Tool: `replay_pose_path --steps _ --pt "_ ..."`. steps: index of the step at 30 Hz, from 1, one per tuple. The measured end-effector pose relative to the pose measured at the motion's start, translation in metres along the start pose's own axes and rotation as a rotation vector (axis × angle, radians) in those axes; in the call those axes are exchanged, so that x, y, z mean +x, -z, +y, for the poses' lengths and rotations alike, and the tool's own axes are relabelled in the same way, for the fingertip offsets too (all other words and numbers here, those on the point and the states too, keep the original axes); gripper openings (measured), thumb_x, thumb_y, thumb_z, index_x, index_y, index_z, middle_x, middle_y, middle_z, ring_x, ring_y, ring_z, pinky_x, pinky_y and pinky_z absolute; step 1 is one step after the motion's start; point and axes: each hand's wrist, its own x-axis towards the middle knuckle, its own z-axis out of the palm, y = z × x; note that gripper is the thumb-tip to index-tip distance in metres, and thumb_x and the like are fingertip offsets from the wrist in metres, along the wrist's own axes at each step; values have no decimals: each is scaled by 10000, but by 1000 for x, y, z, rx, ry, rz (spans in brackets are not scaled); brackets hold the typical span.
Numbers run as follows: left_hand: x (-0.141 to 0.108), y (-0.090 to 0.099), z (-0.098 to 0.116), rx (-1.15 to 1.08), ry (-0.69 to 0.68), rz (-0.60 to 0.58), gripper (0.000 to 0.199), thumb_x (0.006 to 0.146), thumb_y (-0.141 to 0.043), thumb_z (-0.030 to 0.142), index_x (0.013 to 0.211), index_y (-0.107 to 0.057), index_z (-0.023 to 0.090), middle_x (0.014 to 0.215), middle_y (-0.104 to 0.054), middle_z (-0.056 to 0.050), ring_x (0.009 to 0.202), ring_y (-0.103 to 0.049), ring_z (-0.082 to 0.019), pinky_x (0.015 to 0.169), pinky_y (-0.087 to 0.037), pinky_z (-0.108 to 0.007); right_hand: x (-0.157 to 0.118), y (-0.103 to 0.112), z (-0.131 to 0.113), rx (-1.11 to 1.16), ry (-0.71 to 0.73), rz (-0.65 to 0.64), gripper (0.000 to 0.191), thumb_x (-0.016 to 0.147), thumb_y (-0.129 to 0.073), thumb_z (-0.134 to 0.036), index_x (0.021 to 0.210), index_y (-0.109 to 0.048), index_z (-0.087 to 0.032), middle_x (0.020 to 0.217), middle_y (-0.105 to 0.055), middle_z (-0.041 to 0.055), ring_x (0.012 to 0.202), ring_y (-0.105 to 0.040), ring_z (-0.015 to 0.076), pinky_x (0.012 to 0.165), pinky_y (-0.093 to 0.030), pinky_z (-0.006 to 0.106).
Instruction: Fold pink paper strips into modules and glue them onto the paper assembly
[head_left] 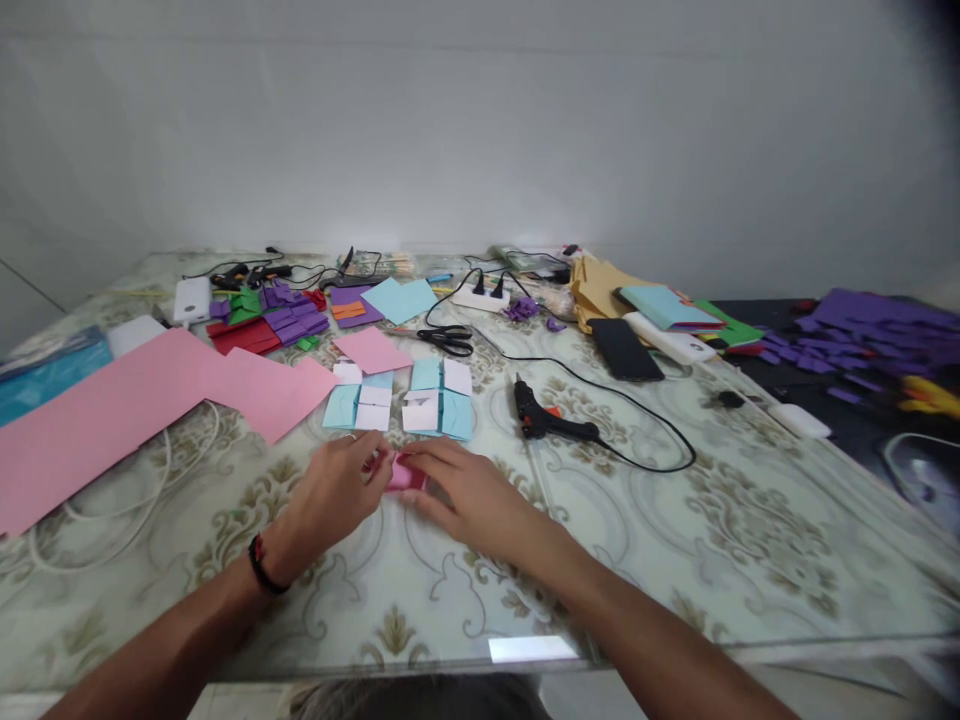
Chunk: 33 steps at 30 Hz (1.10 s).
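a tabletop (660,580) with a scroll-and-leaf pattern fills most of the frame, below a pale wall (420,140). long pink sheets (112,425) stretch across it from the left edge towards the middle. at the right edge, purple paper pieces (885,335) are heaped on a dark surface (825,395).

both hands are low in the centre of the frame. the left hand (330,495) pinches the left end of a small pink paper piece, its fingers bent. the right hand (476,500) has its fingers reaching over the right end of that same piece, thumb below, closed on it.

just above the hands lie two folded blue-and-white papers (360,402) (441,400), side by side. right of them is a black glue gun (551,418), its cord curving around to the right; a dark phone (625,350) lies farther up and right. black-handled scissors (448,340) rest above the folded papers, below a white power strip (480,298). a dark bracelet (264,566) circles the left wrist. the small pink paper piece (405,474) sits between the two hands, partly hidden by fingers.
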Motion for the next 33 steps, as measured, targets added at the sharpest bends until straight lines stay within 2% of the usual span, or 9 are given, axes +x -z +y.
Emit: replay_pose_path --steps 7,9,12,14,17,22,28,33 --pt "1 0 0 12 -15 -26 108 951 -567 143 920 -657 195 817 -765 -46 731 -739 -218 721 -571 -342 0 -1 1 -5 -3 15 336 1031 -616 -352 1292 -679 -151 1347 -698 146 1274 -633 289 1111 -522 473" --pt "2 1 1 6 -27 -23 116 952 -559 140 977 -657 196 862 -769 -54 775 -748 -230 754 -590 -364 0 0 1 -1 -14 20 344 1028 -620 -360 1293 -680 -149 1357 -693 149 1281 -629 293 1114 -521 481" --pt "2 2 1 -47 -128 7 258 943 -527 89 1159 -626 190 1098 -754 -106 1035 -745 -261 908 -608 -416 0 1 2 3 -40 29 364 1028 -617 -359 1309 -673 -134 1367 -687 158 1290 -621 300 1120 -516 500" --pt "1 4 0 -82 -220 24 345 930 -496 36 1220 -603 190 1264 -700 -140 1223 -683 -267 1023 -581 -444 0 2 3 8 -46 36 352 1037 -591 -331 1323 -666 -138 1369 -684 161 1297 -616 298 1120 -515 508" --pt "0 5 -1 -87 -283 3 349 912 -482 -11 1131 -652 201 1409 -631 -156 1346 -614 -273 1083 -557 -465 0 3 5 16 -39 44 330 1023 -565 -240 1325 -664 -147 1372 -679 158 1305 -609 290 1121 -511 509" --pt "-1 5 -1 -103 -317 -97 381 862 -469 -67 899 -739 200 1483 -594 -144 1375 -599 -284 1097 -552 -475 0 4 4 35 -55 28 357 972 -589 -165 1320 -666 -153 1383 -676 135 1302 -599 287 1124 -504 496" --pt "1 9 2 -127 -333 -121 436 836 -429 -104 885 -735 204 1466 -611 -129 1401 -568 -255 1122 -536 -488 0 5 4 41 -53 34 395 960 -570 -138 1346 -651 -141 1400 -663 142 1313 -583 290 1136 -495 511" --pt "-1 10 4 -103 -319 -118 313 883 -485 -34 855 -701 191 1415 -639 -151 1403 -555 -287 1127 -535 -483 1 5 7 42 -60 54 376 967 -558 -147 1330 -654 -153 1375 -673 152 1285 -602 292 1105 -516 528"
